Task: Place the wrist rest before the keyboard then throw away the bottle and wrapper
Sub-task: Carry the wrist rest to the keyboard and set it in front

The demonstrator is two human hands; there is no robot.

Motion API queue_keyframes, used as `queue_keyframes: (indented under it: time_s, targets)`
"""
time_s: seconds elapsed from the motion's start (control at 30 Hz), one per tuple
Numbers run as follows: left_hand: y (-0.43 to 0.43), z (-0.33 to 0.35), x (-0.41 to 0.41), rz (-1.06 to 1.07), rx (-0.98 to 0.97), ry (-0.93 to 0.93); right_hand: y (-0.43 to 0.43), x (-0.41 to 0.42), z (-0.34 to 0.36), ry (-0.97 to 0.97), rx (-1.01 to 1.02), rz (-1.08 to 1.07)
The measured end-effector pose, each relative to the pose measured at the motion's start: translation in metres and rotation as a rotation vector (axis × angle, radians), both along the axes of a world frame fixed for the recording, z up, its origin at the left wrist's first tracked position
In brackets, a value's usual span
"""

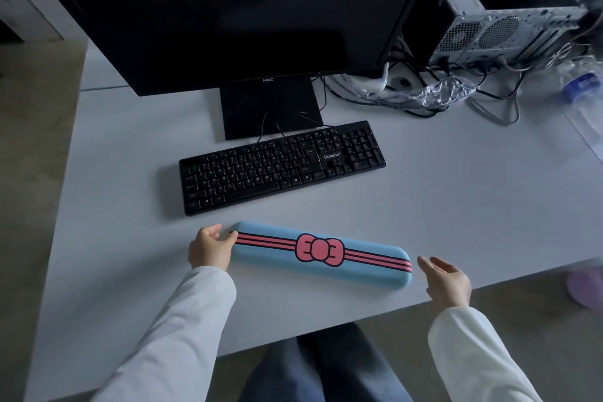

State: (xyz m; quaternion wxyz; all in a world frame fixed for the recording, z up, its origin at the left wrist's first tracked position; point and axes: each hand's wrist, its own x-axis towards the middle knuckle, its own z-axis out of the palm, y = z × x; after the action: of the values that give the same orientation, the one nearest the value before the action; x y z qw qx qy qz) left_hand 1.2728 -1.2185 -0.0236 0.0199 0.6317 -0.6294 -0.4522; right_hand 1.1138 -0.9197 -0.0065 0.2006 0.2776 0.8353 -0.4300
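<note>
The wrist rest (321,254) lies flat on the bench (456,192), just in front of the keyboard (280,166) but not yet squared to it: its left end sits close under the keyboard's front edge while its right end trails off toward you and the bench's near edge, so the two long shapes run at an angle to each other. That slant is likely why you have a hand at each end, since steering a long soft pad is easiest from its tips. Your left hand (208,248) is curled around the left end, thumb on top and fingers touching the pad's rounded tip, holding it lightly rather than squeezing. Your right hand (447,281) is spread open, palm facing the pad's right end and just beside it without touching; it grips nothing. Both forearms come in low from the near edge in pale sleeves, elbows out, wrists roughly level with the bench top. I'd judge the first step nearly done: a nudge of the right end forward should bring the pad parallel to the keys. The rest of the job waits far off to your right, where a crumpled clear wrapper (437,93) lies among the cables by the computer case (502,33), and a plastic bottle (582,83) with a blue label lies at the frame's edge, both well apart from your hands.
</note>
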Motion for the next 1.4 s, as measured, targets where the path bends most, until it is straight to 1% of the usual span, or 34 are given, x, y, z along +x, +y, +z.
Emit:
queue_keyframes:
  time_s: [0.3,0.4,0.53,0.6,0.7,0.8,1.03,1.17,1.27,1.4]
  targets:
    - [0.007,-0.006,0.001,-0.028,0.039,0.004,-0.002,0.010,-0.018,-0.096,-0.028,0.064]
    - [0.009,-0.008,-0.001,-0.074,0.046,0.004,-0.007,0.011,-0.021,-0.131,-0.009,0.108]
    - [0.009,-0.008,-0.008,-0.126,0.012,-0.070,-0.013,0.004,-0.018,-0.187,0.014,0.177]
    - [0.006,-0.008,-0.009,-0.131,-0.005,-0.079,-0.014,0.002,-0.017,-0.186,-0.011,0.166]
    - [0.003,-0.009,-0.007,-0.107,0.029,-0.066,-0.014,-0.001,-0.014,-0.199,-0.080,0.120]
    - [0.005,-0.009,-0.004,-0.064,0.062,-0.006,-0.015,-0.007,-0.010,-0.216,-0.183,0.079]
    - [0.014,0.002,0.006,0.068,0.044,0.115,-0.037,-0.038,0.004,-0.064,-0.244,0.159]
    - [0.013,0.004,0.009,0.179,0.017,0.153,-0.059,-0.056,0.006,-0.001,-0.223,0.241]
    - [0.013,0.002,0.012,0.217,0.009,0.145,-0.071,-0.064,0.000,0.033,-0.194,0.298]
    - [0.015,-0.007,0.014,0.244,0.001,0.081,-0.077,-0.069,-0.009,0.050,-0.130,0.356]
